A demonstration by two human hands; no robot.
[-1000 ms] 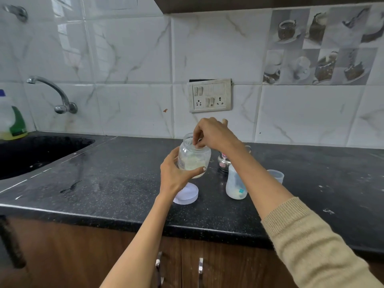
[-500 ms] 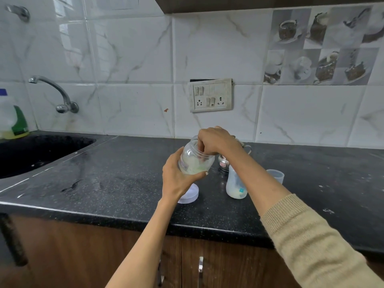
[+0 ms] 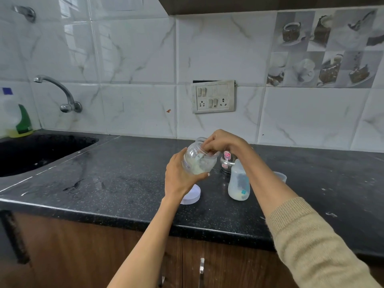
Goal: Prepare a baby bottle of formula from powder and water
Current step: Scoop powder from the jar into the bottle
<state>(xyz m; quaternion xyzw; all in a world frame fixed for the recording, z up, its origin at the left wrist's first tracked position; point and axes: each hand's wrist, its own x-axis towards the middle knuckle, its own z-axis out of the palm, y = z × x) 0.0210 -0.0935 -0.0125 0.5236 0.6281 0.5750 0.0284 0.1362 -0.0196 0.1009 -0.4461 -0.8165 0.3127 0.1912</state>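
Note:
My left hand point(image 3: 180, 179) grips a clear powder jar point(image 3: 197, 163) above the black counter point(image 3: 116, 179), tilted with its open mouth toward the right. My right hand point(image 3: 222, 142) has its fingers pinched together inside the jar mouth, on what looks like a small pale scoop point(image 3: 200, 157) seen through the wall. Cream powder lies in the jar's lower side. The baby bottle point(image 3: 238, 183) stands open just right of the jar, under my right forearm, with a little powder at its bottom. The jar's white lid point(image 3: 193, 196) lies flat on the counter below my left hand.
A small steel container with a red label point(image 3: 227, 162) stands behind the bottle. A clear cup point(image 3: 281, 176) peeks out right of my forearm. The sink point(image 3: 41, 150), tap point(image 3: 60, 90) and a soap bottle point(image 3: 16, 119) are at the far left.
The jar has tipped further toward the right and dropped slightly. My right hand has gone from above the rim down into the jar mouth.

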